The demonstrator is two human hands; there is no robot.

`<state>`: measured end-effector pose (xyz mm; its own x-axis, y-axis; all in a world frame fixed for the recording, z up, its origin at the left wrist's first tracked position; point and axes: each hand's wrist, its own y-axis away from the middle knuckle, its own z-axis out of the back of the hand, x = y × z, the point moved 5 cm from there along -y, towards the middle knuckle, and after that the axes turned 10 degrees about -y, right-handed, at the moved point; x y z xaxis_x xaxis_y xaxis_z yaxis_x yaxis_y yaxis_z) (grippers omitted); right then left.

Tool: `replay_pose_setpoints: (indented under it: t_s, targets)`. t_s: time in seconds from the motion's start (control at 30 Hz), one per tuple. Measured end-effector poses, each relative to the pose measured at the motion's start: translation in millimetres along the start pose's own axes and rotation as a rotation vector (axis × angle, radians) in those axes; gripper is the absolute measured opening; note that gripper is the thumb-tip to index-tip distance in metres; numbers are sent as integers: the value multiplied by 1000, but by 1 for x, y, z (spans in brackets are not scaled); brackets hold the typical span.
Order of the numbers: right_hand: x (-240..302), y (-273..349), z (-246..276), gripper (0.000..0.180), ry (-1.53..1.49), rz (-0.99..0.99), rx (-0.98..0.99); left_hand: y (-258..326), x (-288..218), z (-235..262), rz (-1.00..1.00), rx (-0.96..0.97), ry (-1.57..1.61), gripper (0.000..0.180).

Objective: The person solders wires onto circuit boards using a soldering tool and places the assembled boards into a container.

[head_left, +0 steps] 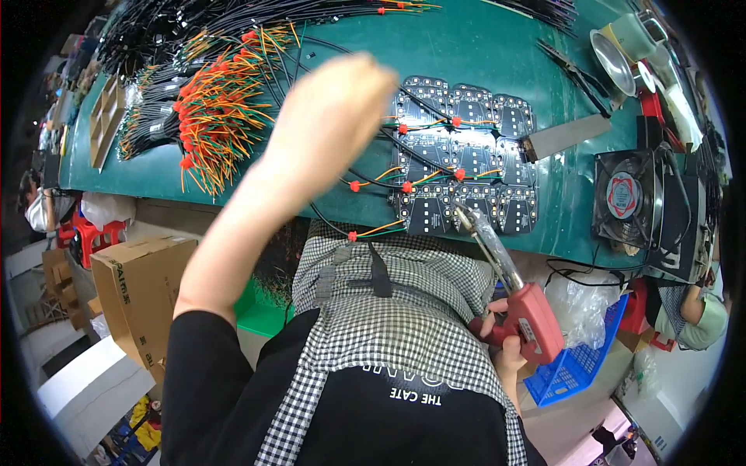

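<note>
1. The left hand (336, 105) is raised in the upper middle of the frame, above the green table (466, 46). It is blurred, and whether its fingers are spread or curled I cannot tell; nothing shows in it.
2. The right hand (501, 330) sits at lower right, below the table edge, wrapped tight around the grip of a red soldering gun (532, 318).
3. The gun's metal tip (465, 217) points up and left, reaching the lower edge of the black circuit boards (466, 151).
4. The boards lie in the centre right of the frame, in three rows, side by side on the table. Thin wires (388, 182) in black, orange and green, with red ends, run over them and off the table's near edge.
5. A heap of the same wires (214, 116) lies at upper left of the table, well apart from the boards.
6. A flat metal blade (563, 136) lies just right of the boards, touching the top rows' edge.
7. A black fan (624, 198) stands at the right edge of the table.
8. Tape rolls (629, 39) and pliers (575, 74) lie at upper right.
9. A checked apron (388, 311) over a black top fills the lower middle.
10. A cardboard box (136, 287) stands at lower left on the floor; a blue basket (575, 365) sits at lower right, under the gun.
</note>
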<state>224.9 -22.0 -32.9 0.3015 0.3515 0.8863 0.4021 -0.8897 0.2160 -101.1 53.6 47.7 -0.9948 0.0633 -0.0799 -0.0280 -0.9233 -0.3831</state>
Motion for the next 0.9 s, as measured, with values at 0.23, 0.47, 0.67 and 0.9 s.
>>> replay_pose_setpoints:
  t_s: [0.23, 0.47, 0.67, 0.9]
  targets:
    - [1, 0, 1, 70, -1, 54, -11, -123, 64, -96, -14, 62, -310, 11]
    - [7, 6, 14, 71, -40, 117, -132, -115, 71, -77, 73, -121, 83, 11]
    - [5, 7, 24, 72, -78, 146, -149, -50, -10, -19, -49, -61, 416, 12]
    - [2, 12, 25, 75, -86, 65, -70, 49, -88, -9, -56, 35, 455, 18]
